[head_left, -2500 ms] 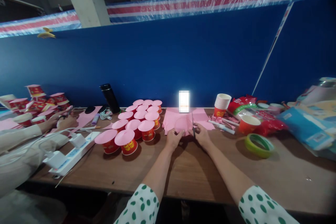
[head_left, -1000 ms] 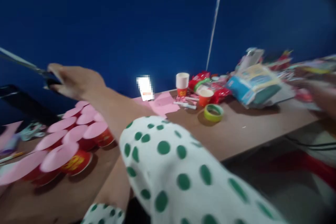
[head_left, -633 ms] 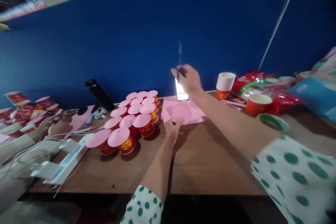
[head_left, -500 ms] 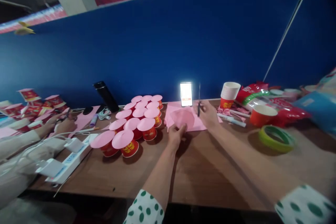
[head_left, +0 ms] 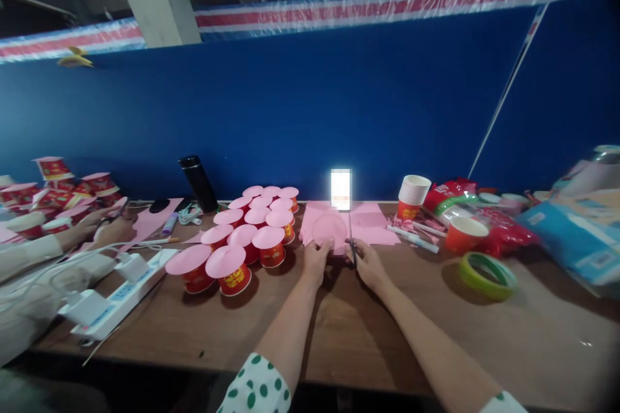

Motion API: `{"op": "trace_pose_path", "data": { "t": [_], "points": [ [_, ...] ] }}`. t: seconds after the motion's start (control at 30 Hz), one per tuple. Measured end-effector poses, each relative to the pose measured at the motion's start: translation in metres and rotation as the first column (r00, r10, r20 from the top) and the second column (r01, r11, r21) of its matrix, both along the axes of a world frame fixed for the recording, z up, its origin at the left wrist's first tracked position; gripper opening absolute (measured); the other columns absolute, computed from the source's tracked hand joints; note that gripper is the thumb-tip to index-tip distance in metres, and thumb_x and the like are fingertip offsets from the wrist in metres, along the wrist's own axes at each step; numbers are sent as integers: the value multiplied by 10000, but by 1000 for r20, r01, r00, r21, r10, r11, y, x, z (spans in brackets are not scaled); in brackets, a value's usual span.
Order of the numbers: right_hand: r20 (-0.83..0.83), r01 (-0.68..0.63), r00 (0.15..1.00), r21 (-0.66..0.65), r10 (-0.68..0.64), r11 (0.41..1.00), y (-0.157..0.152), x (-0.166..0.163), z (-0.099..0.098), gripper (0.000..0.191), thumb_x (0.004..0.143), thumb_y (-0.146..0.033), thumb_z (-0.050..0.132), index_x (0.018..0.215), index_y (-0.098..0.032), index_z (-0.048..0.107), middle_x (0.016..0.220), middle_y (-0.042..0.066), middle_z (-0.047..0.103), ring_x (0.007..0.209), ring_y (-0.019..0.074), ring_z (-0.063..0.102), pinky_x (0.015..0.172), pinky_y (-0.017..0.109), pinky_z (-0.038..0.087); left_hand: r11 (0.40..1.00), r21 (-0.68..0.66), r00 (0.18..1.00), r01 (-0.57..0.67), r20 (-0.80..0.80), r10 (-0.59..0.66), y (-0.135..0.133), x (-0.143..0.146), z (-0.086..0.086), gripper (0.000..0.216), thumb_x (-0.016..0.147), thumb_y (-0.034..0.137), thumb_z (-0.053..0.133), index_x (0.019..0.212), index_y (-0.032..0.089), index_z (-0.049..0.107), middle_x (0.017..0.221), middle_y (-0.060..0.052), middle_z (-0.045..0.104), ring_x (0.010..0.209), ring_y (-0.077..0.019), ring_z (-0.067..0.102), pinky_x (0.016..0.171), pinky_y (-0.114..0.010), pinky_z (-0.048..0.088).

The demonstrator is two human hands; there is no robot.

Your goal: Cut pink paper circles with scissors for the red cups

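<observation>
My left hand (head_left: 317,258) pinches the near edge of a round pink paper disc (head_left: 329,230), held above a stack of pink paper sheets (head_left: 371,219). My right hand (head_left: 364,259) is closed on a pair of scissors (head_left: 351,242), whose blades point up beside the right side of the disc. A lit phone (head_left: 340,189) stands upright just behind the sheets against the blue wall.
Several red cups capped with pink discs (head_left: 242,242) stand to the left. A stack of paper cups (head_left: 411,197), an orange cup (head_left: 460,234), a green tape roll (head_left: 487,274), pens and bags lie right. A power strip (head_left: 113,293), black flask (head_left: 197,182) and another person's hands (head_left: 104,226) are at left.
My right hand, which swung up and away with the scissors while the view turned, has come back down beside the disc. My left hand kept hold of the pink disc.
</observation>
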State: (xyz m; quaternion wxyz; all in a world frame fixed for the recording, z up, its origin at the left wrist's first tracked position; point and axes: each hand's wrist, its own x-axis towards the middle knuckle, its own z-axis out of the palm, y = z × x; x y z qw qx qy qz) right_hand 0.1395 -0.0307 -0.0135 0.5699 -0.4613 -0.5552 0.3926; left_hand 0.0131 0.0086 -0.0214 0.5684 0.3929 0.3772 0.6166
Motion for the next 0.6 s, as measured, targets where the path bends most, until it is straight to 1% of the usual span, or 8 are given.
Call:
{"op": "trace_pose_path", "data": {
  "t": [0.1, 0.2, 0.37, 0.6],
  "points": [
    [-20, -16, 1000, -39, 16, 999, -2, -1, 1, 437, 725, -446, 602, 1051, -155, 593, 629, 3, 583, 554, 135, 545, 492, 235, 433, 1000, -14, 999, 7, 37, -6, -3, -1, 4, 335, 554, 390, 738, 691, 110, 617, 564, 13, 569, 493, -84, 490, 505, -218, 391],
    [-9, -31, 1000, -55, 30, 998, -4, -2, 3, 419, 742, -454, 581, 1043, -162, 598, 636, 7, 585, 558, 136, 548, 494, 237, 438, 999, -33, 999, -7, 45, 8, -5, -2, 6, 339, 539, 396, 745, 664, 116, 599, 556, 20, 558, 481, -80, 479, 497, -216, 390],
    [4, -57, 998, -42, 58, 997, -5, -4, 4, 405, 732, -470, 585, 1001, -169, 615, 637, 14, 596, 551, 142, 553, 512, 256, 464, 1000, -18, 1000, 4, -3, -4, -4, -2, 4, 360, 548, 428, 730, 674, 116, 601, 536, 18, 548, 472, -89, 476, 481, -219, 385],
    [-5, -69, 998, -68, 69, 995, -6, -3, 4, 412, 735, -473, 592, 1010, -166, 605, 654, 10, 613, 552, 131, 568, 523, 240, 458, 999, -25, 998, -23, -52, 21, -2, -1, 0, 360, 556, 436, 720, 656, 115, 591, 521, 24, 534, 462, -83, 458, 465, -215, 369]
  ]
}}
